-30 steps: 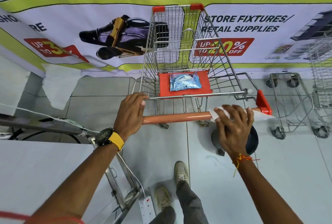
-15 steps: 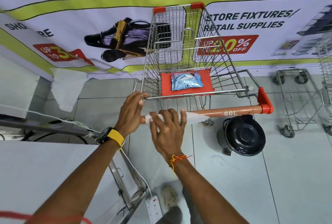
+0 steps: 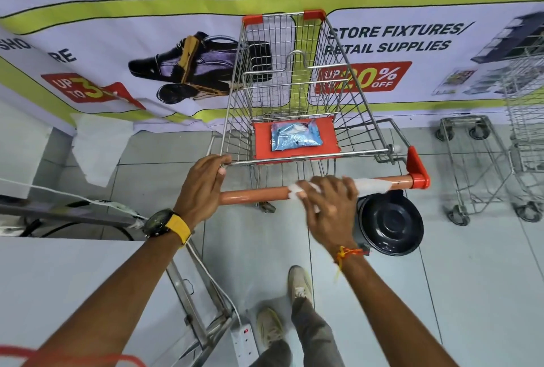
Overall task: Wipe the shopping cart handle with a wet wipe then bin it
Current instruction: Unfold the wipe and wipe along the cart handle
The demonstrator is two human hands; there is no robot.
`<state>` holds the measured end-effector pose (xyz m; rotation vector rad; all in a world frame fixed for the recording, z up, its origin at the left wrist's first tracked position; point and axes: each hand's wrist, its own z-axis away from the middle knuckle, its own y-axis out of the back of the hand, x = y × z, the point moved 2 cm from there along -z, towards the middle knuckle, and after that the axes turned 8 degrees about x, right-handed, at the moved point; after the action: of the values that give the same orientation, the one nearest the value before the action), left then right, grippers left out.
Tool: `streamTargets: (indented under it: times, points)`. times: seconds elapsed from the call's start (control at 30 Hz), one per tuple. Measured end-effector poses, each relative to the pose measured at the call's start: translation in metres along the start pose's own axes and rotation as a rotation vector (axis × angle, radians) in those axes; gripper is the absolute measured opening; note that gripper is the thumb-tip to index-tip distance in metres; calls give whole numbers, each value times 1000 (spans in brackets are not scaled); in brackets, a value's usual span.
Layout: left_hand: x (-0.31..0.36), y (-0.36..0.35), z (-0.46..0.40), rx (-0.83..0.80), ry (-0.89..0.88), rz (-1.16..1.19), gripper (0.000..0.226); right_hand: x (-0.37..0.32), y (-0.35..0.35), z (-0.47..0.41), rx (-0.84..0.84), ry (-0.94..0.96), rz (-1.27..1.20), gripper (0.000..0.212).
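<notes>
A wire shopping cart (image 3: pixel 297 78) stands in front of me with an orange handle bar (image 3: pixel 253 196) across its near end. My left hand (image 3: pixel 201 187) grips the left end of that handle. My right hand (image 3: pixel 328 204) presses a white wet wipe (image 3: pixel 371 185) around the bar, right of its middle; the wipe trails out to the right of my fingers. A blue wipes pack (image 3: pixel 295 135) lies on the cart's red seat flap. A black round bin (image 3: pixel 390 226) with its lid down sits on the floor under the handle's right end.
A printed banner (image 3: pixel 412 39) covers the wall behind the cart. Other metal cart frames (image 3: pixel 482 172) stand at the right. A white table (image 3: pixel 59 287) with metal legs is at my left, with a power strip (image 3: pixel 245 343) and cables on the floor beside my feet.
My right hand has slid the wipe along the handle, from the right end to the left near my left hand, then back right past the middle. The left hand kept its grip.
</notes>
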<state>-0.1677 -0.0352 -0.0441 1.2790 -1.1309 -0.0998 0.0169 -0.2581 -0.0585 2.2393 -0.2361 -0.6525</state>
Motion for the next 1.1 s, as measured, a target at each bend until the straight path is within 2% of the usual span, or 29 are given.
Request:
streamTargets:
  times: [0.17, 0.33, 0.53, 0.7, 0.8, 0.87, 0.93, 1.03, 1.1]
  points:
    - [0, 0, -3, -11, -14, -60, 50, 85, 42, -7, 146, -112, 20, 30]
    - [6, -4, -1, 24, 14, -57, 50, 97, 40, -8, 242, -228, -17, 37]
    - [18, -3, 2, 36, 19, -48, 51, 20, -5, -1, 208, -154, -111, 26]
    - [16, -4, 2, 7, 17, -37, 56, -73, -44, 7, 54, -102, -184, 20]
    - [10, -3, 2, -16, 24, -35, 55, -89, -49, 9, 5, -42, -185, 21]
    - [9, -1, 2, -26, 11, -36, 56, -74, -41, 6, -14, 33, -178, 23]
    - [10, 1, 2, -33, -2, -44, 52, -43, -25, 1, 17, 31, -184, 20]
    - [10, 0, 2, -38, 9, -45, 51, 28, 6, -4, 131, -93, -126, 18]
    - [9, -1, 1, -35, 20, -31, 52, 72, 27, -6, 210, -196, -93, 27]
